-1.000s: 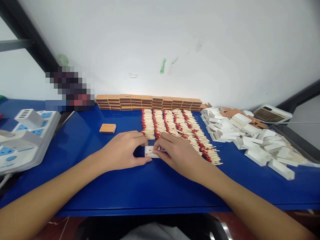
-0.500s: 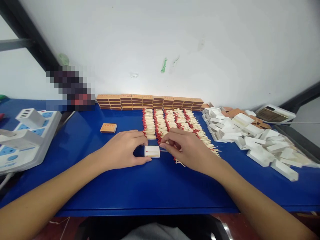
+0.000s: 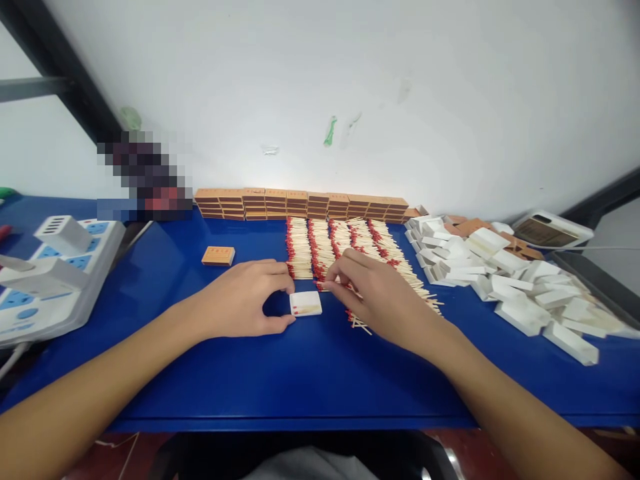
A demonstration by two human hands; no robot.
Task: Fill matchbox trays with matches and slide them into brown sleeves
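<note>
A small white matchbox tray [image 3: 305, 303] with a few red-tipped matches in it lies on the blue table [image 3: 280, 373]. My left hand [image 3: 245, 297] holds the tray's left end between thumb and fingers. Just right of the tray, my right hand [image 3: 373, 290] is pinched on matches at the near end of the rows of loose matches [image 3: 345, 250].
Stacked orange matchboxes [image 3: 300, 204] line the wall. A single orange matchbox [image 3: 218, 255] lies to the left. A heap of white trays [image 3: 500, 273] fills the right side, with a phone [image 3: 550, 230] behind. A white power strip [image 3: 45, 273] sits at the left edge.
My right hand left the tray and moved right and back onto the match pile. The left hand stayed on the tray.
</note>
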